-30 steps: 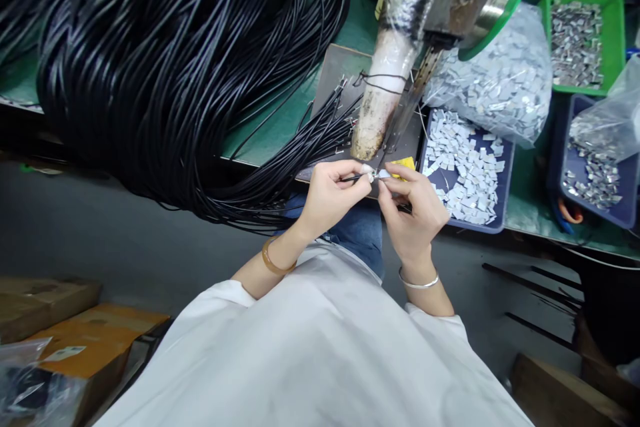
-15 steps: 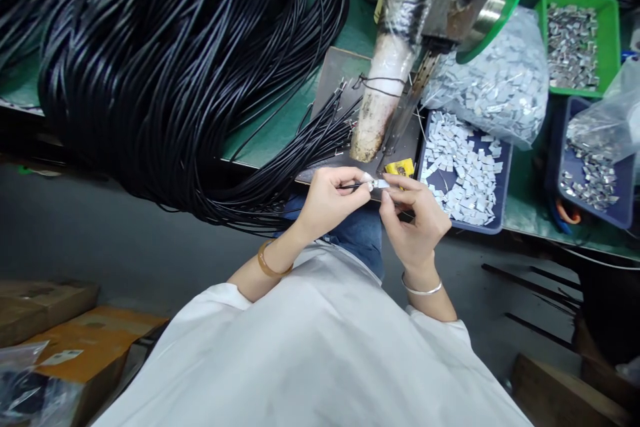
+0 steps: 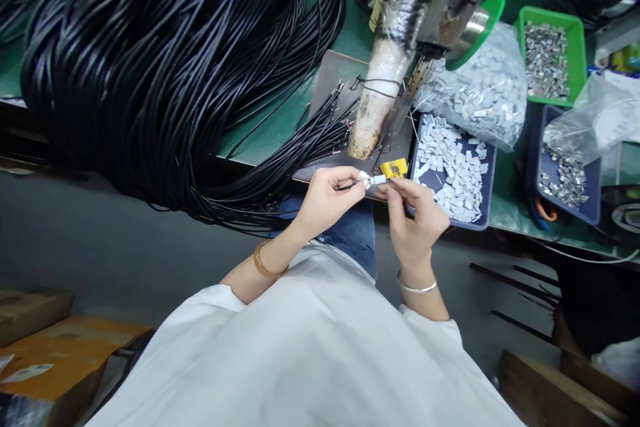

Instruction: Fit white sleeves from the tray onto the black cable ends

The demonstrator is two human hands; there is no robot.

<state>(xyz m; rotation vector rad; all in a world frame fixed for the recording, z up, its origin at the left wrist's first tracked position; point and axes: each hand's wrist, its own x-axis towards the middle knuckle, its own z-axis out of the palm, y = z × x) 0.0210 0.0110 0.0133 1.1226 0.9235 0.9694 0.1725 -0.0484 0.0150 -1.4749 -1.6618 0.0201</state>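
Thumb and index finger of my left hand (image 3: 327,199) are pinched on the end of a black cable. A small white, silver-edged piece (image 3: 379,179) sticks out to the right from these fingertips; its joint with the cable is too small to make out. Close to its right end is my right hand (image 3: 417,213), thumb and fingers drawn together; whether anything is between them is hidden. Just above both hands hangs the scorched tip of a white wrapped tube (image 3: 369,127), beside a metal tool arm (image 3: 407,97). A yellow scrap (image 3: 393,168) lies behind the white piece.
Big coils of black cable (image 3: 165,73) fill the left, their stripped ends on a grey board (image 3: 325,83). To the right stand a blue tray (image 3: 486,203) of small white pieces, a filled plastic bag (image 3: 480,87), a green bin (image 3: 577,53) and another blue bin (image 3: 593,197) of metal parts.
Both hands came slightly down from under the tool tip, then my right fingers drew back from the white piece, leaving more of it showing. The camera view has shifted a little to the right.
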